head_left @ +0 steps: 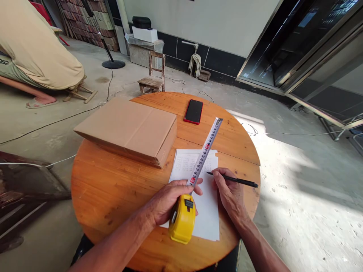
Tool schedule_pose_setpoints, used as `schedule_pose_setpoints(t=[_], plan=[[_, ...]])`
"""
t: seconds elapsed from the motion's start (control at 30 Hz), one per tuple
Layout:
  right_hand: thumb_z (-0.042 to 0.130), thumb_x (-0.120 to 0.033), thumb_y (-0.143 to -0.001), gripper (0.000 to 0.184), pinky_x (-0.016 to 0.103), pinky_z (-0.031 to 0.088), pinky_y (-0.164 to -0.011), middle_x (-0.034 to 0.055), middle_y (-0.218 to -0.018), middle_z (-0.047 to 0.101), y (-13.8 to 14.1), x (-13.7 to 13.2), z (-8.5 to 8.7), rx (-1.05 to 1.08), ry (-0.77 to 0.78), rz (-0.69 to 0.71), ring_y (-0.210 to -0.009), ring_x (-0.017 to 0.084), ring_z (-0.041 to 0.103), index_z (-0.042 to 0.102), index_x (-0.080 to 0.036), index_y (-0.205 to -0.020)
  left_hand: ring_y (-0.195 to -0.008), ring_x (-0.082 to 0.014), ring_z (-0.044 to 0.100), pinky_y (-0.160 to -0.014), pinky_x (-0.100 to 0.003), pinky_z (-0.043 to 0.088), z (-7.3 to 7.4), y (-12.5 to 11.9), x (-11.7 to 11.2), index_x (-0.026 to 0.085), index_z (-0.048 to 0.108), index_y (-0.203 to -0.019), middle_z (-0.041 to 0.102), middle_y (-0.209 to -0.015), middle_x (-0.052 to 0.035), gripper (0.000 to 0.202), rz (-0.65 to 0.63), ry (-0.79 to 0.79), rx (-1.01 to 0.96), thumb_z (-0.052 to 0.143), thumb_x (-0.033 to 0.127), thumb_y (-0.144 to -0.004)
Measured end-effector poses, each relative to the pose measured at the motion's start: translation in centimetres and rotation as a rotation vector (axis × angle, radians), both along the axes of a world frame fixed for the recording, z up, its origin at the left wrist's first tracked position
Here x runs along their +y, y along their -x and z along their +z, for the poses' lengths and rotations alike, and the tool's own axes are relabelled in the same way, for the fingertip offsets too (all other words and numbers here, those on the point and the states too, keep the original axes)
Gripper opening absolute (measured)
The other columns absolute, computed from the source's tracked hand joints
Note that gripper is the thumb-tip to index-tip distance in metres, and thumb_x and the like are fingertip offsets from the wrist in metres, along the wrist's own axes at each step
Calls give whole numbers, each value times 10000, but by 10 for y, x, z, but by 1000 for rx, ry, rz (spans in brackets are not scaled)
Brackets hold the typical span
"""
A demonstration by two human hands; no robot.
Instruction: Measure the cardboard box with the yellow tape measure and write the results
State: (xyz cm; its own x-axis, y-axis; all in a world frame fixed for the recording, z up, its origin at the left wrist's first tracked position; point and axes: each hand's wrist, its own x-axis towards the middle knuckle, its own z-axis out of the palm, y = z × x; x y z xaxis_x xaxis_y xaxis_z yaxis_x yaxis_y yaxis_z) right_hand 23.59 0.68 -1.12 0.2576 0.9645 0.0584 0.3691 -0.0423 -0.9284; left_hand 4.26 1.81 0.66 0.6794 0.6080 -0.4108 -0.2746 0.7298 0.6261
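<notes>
My left hand (170, 198) is closed around a yellow tape measure (183, 223). Its marked blade sticks out away from me, slanting up to the right above the paper, with the thumb near the blade's base. In my right hand (229, 190) a black pen (241, 181) is pinched, its tip pointing left over the sheet. White paper (207, 215) lies on the round wooden table (121, 200) under both hands, with rows of small writing near its top. A closed cardboard box (130, 126) sits on the table to the left of the paper.
Toward the table's far edge lies a black phone with a red edge (193, 111). Beyond stand a small wooden chair (154, 71) and a round-based stand (113, 64). A seated person (42, 49) is at the far left. Cables (53, 121) run across the floor.
</notes>
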Motion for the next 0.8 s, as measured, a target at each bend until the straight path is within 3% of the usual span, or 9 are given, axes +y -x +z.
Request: schedule_pose_setpoints(t=[0.3, 0.53, 0.8], plan=[[503, -384, -861, 212, 243, 332, -502, -20, -632, 508, 0, 2, -8, -11, -27, -4, -551, 122, 423, 578, -195, -803, -534, -134, 621, -518, -247, 445, 7, -3, 2, 122, 624, -805, 654, -1048, -164, 187, 9, 33, 62, 548, 292, -787], [489, -352, -877, 192, 243, 329, -510, -17, -645, 519, -1, 0, -10, -51, -40, 11, -561, 120, 426, 575, -199, -800, -541, -121, 638, -483, -229, 425, 4, -3, 2, 125, 643, -807, 524, -1299, -173, 201, 1, 45, 24, 555, 304, -789], [483, -325, -884, 171, 240, 338, -518, -32, -618, 478, 0, 1, -9, -82, -43, 29, -560, 116, 402, 575, -202, -810, -522, -111, 636, -475, -220, 423, 3, -3, 3, 115, 644, -818, 518, -1305, -187, 208, 3, 43, 30, 518, 279, -820]])
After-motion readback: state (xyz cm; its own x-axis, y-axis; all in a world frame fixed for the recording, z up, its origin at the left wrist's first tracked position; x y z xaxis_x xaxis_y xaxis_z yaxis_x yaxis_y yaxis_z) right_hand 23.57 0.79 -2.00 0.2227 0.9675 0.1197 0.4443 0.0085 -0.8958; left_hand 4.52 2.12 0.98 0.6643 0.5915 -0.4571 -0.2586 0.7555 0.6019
